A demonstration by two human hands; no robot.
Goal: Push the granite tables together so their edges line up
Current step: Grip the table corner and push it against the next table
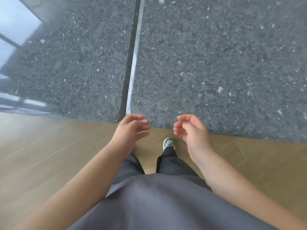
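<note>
Head view, looking down over my own front. Two dark speckled granite tables fill the upper part of the view. The left table and the right table sit side by side with a narrow dark gap between them, running from the top edge down toward me. The gap looks roughly even along its length; a bright reflective strip runs along the right table's inner edge. Near edges are not flush: the left table's rounded near corner ends a little farther from me than the right table's near edge, which slopes down toward the right in the wide-angle view.

My left hand hangs in the air just in front of the gap's near end, fingers loosely curled, holding nothing. Fingertips are slightly blurred; I cannot tell whether they touch the right table's corner. My right hand floats beside it, over the right table's near edge, fingers relaxed and half bent, palm turned inward, also empty. The two hands are near each other, apart.

Below: wood-look floor, one shoe, dark trousers, grey shirt. Window reflections on the left table's surface.
</note>
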